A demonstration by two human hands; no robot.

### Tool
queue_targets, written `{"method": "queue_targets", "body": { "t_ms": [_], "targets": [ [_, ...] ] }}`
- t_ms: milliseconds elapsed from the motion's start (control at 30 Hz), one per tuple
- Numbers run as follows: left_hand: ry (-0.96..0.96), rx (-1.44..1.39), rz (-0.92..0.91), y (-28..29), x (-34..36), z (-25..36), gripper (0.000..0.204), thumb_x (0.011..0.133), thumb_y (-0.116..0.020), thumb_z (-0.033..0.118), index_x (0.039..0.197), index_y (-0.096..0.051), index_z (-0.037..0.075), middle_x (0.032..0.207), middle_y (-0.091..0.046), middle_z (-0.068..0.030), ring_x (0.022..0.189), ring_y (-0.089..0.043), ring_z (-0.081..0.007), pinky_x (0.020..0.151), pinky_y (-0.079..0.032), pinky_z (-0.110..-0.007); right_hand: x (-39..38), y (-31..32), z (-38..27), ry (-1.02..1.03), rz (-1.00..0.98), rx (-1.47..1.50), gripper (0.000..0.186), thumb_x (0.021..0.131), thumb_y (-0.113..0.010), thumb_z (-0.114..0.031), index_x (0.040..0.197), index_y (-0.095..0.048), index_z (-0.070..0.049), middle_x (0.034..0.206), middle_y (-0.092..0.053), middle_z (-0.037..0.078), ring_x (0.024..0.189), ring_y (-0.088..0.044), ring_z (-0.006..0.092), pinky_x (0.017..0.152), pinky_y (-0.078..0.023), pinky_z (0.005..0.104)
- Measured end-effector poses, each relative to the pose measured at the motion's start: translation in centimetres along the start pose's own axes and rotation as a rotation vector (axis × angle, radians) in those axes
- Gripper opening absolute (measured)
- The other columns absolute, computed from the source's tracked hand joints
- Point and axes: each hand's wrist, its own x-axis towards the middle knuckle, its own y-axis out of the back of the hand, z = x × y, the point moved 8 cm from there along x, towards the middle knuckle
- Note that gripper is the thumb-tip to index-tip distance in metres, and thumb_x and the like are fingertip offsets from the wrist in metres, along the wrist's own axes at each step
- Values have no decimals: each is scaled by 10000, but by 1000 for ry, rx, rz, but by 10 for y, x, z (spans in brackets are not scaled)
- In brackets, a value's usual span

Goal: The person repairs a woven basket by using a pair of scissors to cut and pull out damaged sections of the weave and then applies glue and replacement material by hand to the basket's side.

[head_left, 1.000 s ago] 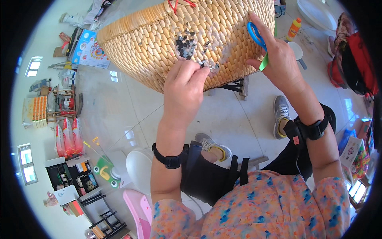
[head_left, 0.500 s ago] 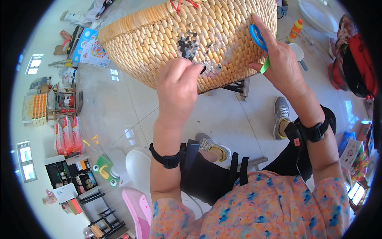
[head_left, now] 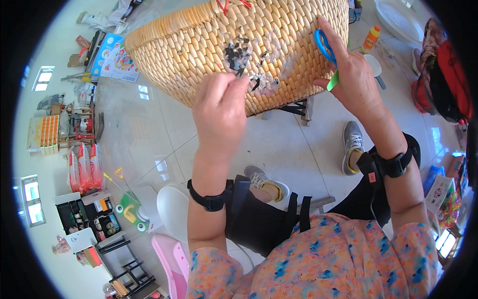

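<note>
A large woven straw basket point(head_left: 199, 45) lies on its side in front of me, with a patch of small dark and pale paper bits point(head_left: 244, 57) stuck on its wall. My left hand point(head_left: 219, 109) pinches at the lower edge of that patch, fingertips against the weave. My right hand point(head_left: 351, 74) rests against the basket's right side and holds blue-handled scissors point(head_left: 324, 47) with a green tip; my fingers are through the loops. Both wrists wear black bands.
A glue bottle point(head_left: 371, 39) with an orange cap stands on a white stool at the upper right. A small black stand point(head_left: 298, 107) sits under the basket. A pink stool point(head_left: 172, 259) and white stool point(head_left: 172, 209) are at my lower left. Shelves and boxes line the left.
My left hand has slid up and leftward along the basket wall toward the dark patch. My right hand with the scissors has stayed nearly still.
</note>
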Motion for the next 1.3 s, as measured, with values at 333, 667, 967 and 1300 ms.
{"method": "queue_targets", "body": {
  "t_ms": [333,667,967,1300],
  "targets": [
    [-5,-4,-4,3,-1,-3,136,721,-674,-7,854,-686,15,811,-584,-68,778,-597,-261,697,-490,-378,0,-1,0,25,23,-17,1201,581,-902,-69,1559,-225,-235,745,-598,130,746,-618,339,709,-486,438],
    [-38,-42,-84,-1,4,3,172,733,-674,-43,896,-695,7,845,-589,-74,798,-588,-259,707,-493,-358,-2,-2,1,-1,6,-6,1189,590,-891,-43,1556,-224,-232,779,-622,140,766,-629,350,701,-486,445],
    [-55,-40,-96,-2,5,7,211,693,-655,-40,897,-677,9,868,-564,-58,857,-560,-252,744,-476,-365,-2,-1,1,5,18,-5,1189,594,-891,-38,1555,-218,-233,786,-621,147,779,-632,357,709,-489,450],
    [-71,57,-164,-5,2,11,153,737,-703,-12,885,-704,24,847,-595,-69,810,-596,-261,711,-484,-358,-1,2,-2,23,25,20,1183,581,-897,-50,1550,-241,-221,749,-610,153,735,-621,366,691,-468,451]
  ]
}}
